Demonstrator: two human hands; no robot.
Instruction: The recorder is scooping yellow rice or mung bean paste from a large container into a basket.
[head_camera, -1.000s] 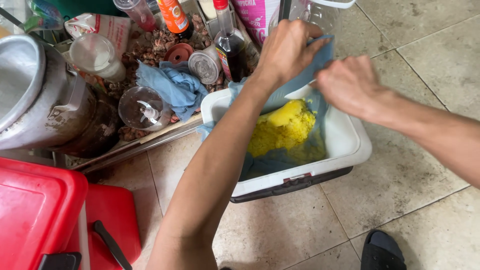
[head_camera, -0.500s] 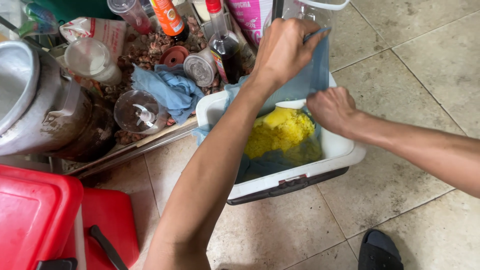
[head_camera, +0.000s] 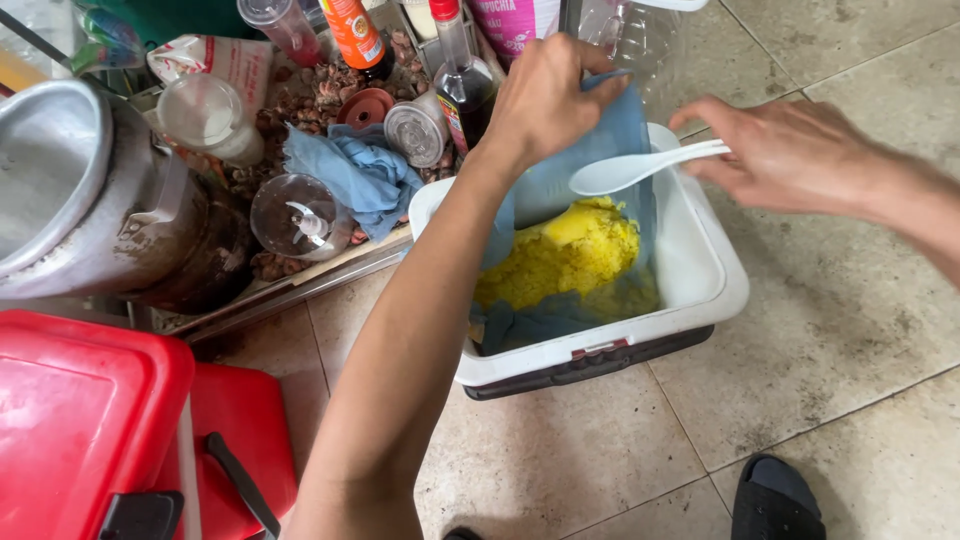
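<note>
Down at the near edge a dark rubber sandal (head_camera: 775, 500) shows on the beige tiled floor (head_camera: 850, 330), and to the left sits a red plastic cooler with a black handle (head_camera: 90, 430). Bare tile lies open all along the right side and in front of the white plastic cooler box (head_camera: 715, 275), whose front rim carries a dark latch strip. Inside the box a mound of yellow sticky rice (head_camera: 565, 255) rests on a blue cloth liner (head_camera: 590, 150) against the left and middle, with bare white wall to the right of it.

The left hand (head_camera: 545, 100) reaches in from below, fingers closed in a pinch on the upper edge of the liner, lifting it at the far side of the box. The right hand (head_camera: 790, 150) comes from the right, loosely curled, thumb and fingers gripping the handle of a white plastic spoon (head_camera: 640, 168); its bowl hangs just above the rice, apart from it.

Beyond the box's left rim things crowd close: a crumpled blue rag (head_camera: 355, 175), a clear blender lid (head_camera: 300, 215), a battered aluminium pot (head_camera: 90, 200), and a dark sauce bottle (head_camera: 462, 85) just beside the left wrist.
</note>
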